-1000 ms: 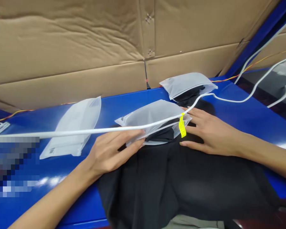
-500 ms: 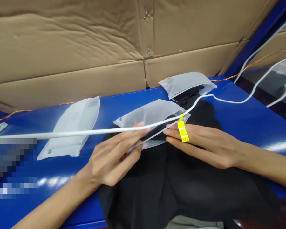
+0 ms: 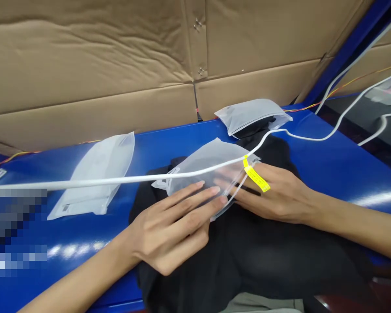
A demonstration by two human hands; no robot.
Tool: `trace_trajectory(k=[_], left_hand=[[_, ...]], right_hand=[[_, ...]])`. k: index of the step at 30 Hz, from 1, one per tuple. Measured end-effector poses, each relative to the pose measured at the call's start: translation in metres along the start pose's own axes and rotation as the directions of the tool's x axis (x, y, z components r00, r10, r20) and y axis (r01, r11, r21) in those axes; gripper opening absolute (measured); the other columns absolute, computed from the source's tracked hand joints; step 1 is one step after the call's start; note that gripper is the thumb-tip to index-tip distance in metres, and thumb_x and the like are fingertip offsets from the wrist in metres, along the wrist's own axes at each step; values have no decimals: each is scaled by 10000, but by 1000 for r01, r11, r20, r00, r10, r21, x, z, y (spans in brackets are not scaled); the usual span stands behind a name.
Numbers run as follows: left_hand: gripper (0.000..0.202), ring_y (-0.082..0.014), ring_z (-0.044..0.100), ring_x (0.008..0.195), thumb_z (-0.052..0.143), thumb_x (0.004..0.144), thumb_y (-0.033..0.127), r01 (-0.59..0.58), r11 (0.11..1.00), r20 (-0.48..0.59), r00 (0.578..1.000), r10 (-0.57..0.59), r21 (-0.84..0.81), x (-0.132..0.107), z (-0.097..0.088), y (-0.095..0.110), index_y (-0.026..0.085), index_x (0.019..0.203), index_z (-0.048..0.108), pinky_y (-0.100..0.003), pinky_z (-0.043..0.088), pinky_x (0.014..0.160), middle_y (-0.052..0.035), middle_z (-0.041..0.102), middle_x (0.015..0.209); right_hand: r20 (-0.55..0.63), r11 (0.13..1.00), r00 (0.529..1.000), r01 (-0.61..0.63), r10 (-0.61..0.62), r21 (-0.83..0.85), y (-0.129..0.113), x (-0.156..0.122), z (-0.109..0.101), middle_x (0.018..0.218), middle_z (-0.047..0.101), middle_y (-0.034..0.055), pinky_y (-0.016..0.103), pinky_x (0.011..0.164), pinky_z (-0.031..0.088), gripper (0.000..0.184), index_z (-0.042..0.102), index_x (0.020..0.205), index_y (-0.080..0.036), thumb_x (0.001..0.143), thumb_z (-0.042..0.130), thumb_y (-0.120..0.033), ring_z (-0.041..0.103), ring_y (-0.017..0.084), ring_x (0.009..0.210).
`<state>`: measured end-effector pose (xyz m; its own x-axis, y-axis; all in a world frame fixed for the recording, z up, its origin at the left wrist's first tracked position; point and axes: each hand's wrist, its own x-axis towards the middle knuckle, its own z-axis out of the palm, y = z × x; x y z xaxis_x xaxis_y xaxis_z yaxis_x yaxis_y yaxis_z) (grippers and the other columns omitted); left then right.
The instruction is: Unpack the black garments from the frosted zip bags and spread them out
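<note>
A frosted plastic zip bag (image 3: 211,152) lies over black fabric (image 3: 267,256) in front of me, its mouth facing right. My left hand (image 3: 177,228) grips the bag's near side, with long fingers laid across the top and the thumb hidden. The fingers of my right hand (image 3: 276,195) are stretched out inside the bag's mouth and show faintly through the plastic. Whether they hold anything in there is unclear. A white cable (image 3: 124,179) runs across above the bag, and its yellow tag (image 3: 257,179) hangs in front of my right hand.
Another frosted bag (image 3: 96,174) lies flat on the blue tabletop (image 3: 163,145) to the left. A third bag (image 3: 256,114), with black material at its mouth, rests at the back. Brown cardboard panels (image 3: 84,52) stand behind the table. Grey-green fabric (image 3: 263,302) shows at the bottom.
My right fingers have moved left into the bag's mouth. My left hand has shifted right and nearer, its fingers now spread over the bag. The yellow tag has swung to the right.
</note>
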<state>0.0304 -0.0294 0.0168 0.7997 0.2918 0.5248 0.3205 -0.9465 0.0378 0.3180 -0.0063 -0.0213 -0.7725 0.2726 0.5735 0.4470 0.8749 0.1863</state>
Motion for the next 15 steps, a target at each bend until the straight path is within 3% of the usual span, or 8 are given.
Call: trace_trajectory(k=[4,11,15], left_hand=[[210,-203,701,1344,657,972,16,32,999,-12,999,-33,-20,4,-3,2,149,1122,720,-389,520,1261,-56,813,1282],[224,-228,672,1383,650,951,0,-42,999,-5,999,42,-21,3,5,0,95,1137,731,-414,465,1306,-87,824,1239],[179,-260,681,1374,685,922,6,-129,991,-12,991,130,30,4,8,1,149,1015,741,-478,501,1280,-82,822,1244]], right_hand=[[40,996,999,-11,8,86,5,2,0,1284,718,245,504,929,623,488,611,1426,-44,1064,555,-367,690,347,1149],[14,984,999,-30,33,-177,-3,7,3,1206,757,207,400,832,610,434,608,1458,-74,1028,575,-119,693,280,980],[-9,967,1000,4,-7,-256,-5,9,-3,1145,778,189,366,798,596,422,671,1380,-74,986,528,-24,699,292,994]])
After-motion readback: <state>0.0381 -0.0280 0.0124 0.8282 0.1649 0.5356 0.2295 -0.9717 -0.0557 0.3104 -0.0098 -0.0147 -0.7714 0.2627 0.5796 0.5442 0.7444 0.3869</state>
